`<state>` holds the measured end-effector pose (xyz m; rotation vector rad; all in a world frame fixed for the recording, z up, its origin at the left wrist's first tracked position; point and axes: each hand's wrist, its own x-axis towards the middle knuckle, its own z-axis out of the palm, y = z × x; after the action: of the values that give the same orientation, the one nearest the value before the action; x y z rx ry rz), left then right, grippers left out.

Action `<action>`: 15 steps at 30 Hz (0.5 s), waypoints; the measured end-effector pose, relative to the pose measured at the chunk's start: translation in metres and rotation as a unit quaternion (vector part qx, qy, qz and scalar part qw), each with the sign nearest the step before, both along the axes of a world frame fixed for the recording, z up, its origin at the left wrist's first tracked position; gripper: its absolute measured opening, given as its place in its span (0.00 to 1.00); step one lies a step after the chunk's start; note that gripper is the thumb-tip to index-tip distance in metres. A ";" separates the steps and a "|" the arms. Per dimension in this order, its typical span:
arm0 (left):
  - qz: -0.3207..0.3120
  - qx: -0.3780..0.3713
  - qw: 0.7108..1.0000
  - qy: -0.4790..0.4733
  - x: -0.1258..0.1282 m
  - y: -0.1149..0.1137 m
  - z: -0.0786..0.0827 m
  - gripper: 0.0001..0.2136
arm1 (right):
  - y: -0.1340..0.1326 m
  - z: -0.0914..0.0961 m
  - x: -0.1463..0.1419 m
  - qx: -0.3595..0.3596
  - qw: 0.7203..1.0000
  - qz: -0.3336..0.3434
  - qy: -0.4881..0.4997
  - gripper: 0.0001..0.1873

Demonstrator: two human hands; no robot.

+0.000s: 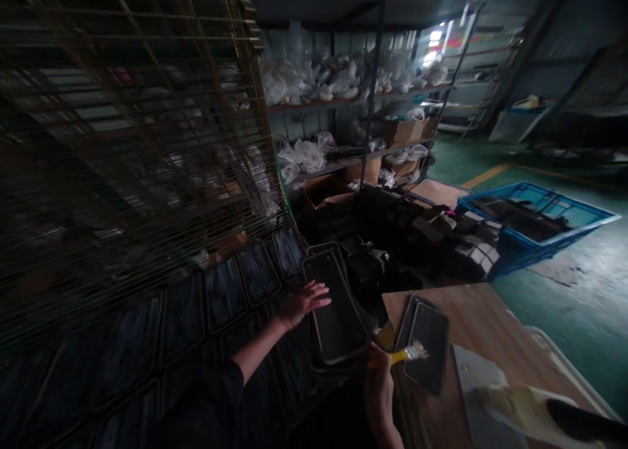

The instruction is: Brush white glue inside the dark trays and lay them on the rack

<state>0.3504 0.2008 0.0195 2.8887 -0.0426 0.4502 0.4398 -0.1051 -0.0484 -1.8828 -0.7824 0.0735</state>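
Observation:
My left hand [303, 302] reaches out with its fingers spread and lies flat on the left edge of a dark rounded tray [338, 318], the top one of a stack. My right hand [380, 387] is closed round the yellow handle of a small paintbrush [409, 353]. The brush's pale bristles rest on another dark tray [430, 344], which lies on a wooden table [485, 324] over a second tray.
Rows of dark trays [245, 279] lie on a wire drying rack [132, 141] at the left. Behind stand shelves of white bags [343, 76] and cardboard boxes. A blue crate [534, 220] sits on the green floor at right. A pale cloth-like object [520, 406] lies on the table's near right.

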 end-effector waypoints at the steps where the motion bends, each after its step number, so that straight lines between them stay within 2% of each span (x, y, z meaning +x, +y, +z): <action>1: 0.005 0.001 1.000 0.004 -0.005 0.001 -0.010 0.21 | 0.000 0.000 0.000 0.001 1.000 -0.002 0.001 0.22; 3: 0.001 0.007 1.000 0.000 -0.011 0.005 -0.017 0.22 | 0.002 0.004 0.001 0.009 1.000 -0.010 0.009 0.20; 6: -0.026 0.013 1.000 0.005 -0.018 0.011 -0.012 0.23 | 0.005 0.014 0.002 0.010 1.000 -0.009 0.022 0.16; 10: -0.004 -0.003 1.000 0.015 -0.026 0.013 -0.010 0.25 | 0.002 0.028 0.001 -0.001 1.000 0.014 0.025 0.17; 15: -0.023 -0.016 1.000 0.000 -0.027 0.013 -0.014 0.25 | 0.007 0.056 0.008 -0.011 1.000 0.000 0.009 0.16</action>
<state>0.3231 0.2143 0.0052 2.8503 -0.0996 0.4380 0.4473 -0.0982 0.0081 -1.9013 -0.7723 0.0990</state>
